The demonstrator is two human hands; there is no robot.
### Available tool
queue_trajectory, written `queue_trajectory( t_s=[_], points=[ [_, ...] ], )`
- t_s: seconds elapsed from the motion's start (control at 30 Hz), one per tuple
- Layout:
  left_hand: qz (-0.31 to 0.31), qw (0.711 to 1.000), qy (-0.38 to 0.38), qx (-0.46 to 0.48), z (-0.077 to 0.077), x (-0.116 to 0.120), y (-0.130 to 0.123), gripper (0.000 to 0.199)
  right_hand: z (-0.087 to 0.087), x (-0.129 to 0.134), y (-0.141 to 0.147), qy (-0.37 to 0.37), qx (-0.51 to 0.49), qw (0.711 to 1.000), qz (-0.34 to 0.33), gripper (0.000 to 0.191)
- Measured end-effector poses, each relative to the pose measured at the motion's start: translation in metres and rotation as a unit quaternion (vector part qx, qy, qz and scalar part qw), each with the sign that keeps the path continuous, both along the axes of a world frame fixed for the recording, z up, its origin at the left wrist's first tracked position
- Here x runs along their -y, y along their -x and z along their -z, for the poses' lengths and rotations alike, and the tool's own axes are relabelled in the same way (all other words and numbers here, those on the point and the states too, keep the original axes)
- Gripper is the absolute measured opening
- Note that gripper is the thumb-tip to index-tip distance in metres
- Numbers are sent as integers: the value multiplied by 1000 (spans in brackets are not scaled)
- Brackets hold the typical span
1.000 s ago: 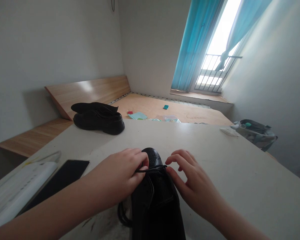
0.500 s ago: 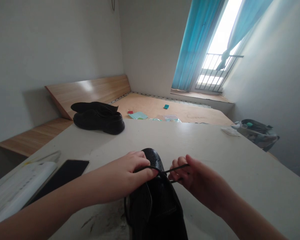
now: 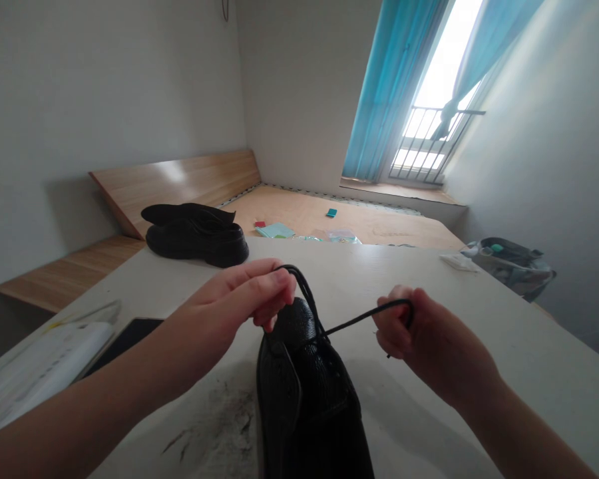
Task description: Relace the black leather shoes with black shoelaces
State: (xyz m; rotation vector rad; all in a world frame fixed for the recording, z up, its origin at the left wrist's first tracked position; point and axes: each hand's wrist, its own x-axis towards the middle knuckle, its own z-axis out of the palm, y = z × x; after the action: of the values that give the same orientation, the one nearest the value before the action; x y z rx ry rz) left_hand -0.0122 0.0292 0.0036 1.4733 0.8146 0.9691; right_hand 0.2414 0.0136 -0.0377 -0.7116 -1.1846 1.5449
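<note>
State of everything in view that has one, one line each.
left hand: closed on lace, above the shoe toe
right hand: closed on lace, out to the side
lace: stretched toward right hand, curved toward left
near shoe: upright, toe pointing away
far shoe: on the table, unheld
phone: screen dark, partly hidden
left curtain: hanging loose
right curtain: knotted
window: open or shut unclear

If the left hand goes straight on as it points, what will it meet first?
Probably the black shoelace it holds; beyond, the way over the table looks free, though depth is unclear.
</note>
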Motion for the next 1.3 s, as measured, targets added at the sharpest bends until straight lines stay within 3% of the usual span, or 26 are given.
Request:
queue_trajectory(
  t_s=[0.07,0.13,0.2,0.27,0.4,0.53,0.67,0.77,0.83,0.9,1.03,1.13,1.2,1.3],
  points=[
    [-37,998,-42,17,-4,5,4,25,6,2,4,-75,148,986,24,32],
    [-68,993,-91,24,-7,10,7,22,11,5,10,-148,273,950,34,26],
    [-79,986,-142,43,-10,16,8,19,15,8,18,-198,336,921,13,26],
    [-97,978,-172,67,-12,24,7,11,17,10,24,-217,350,911,-14,23],
    [-196,954,-223,31,-17,42,3,32,17,9,30,-187,281,941,22,18],
    [-194,919,-329,-94,-18,49,4,43,5,5,21,-53,100,991,73,26],
    [-168,902,-339,-208,-10,39,4,53,-10,1,7,85,-91,991,56,27],
    [-140,894,-339,-259,-6,30,-1,41,-13,-5,-2,78,-95,981,151,24],
    [-110,890,-321,-305,-4,25,-4,35,-10,-9,-6,45,-41,976,208,26],
    [-72,880,-301,-359,-2,22,-6,35,-6,-10,-7,16,41,974,223,29],
    [-15,834,-261,-486,5,19,-4,37,4,-6,0,-64,285,945,148,30],
    [10,799,-219,-560,5,19,-1,26,10,0,9,-113,471,875,17,21],
    [15,787,-206,-582,2,20,0,25,13,4,12,-116,531,836,-70,23],
    [20,765,-204,-611,-3,18,2,30,16,2,11,-117,542,823,-122,33]
  ],
)
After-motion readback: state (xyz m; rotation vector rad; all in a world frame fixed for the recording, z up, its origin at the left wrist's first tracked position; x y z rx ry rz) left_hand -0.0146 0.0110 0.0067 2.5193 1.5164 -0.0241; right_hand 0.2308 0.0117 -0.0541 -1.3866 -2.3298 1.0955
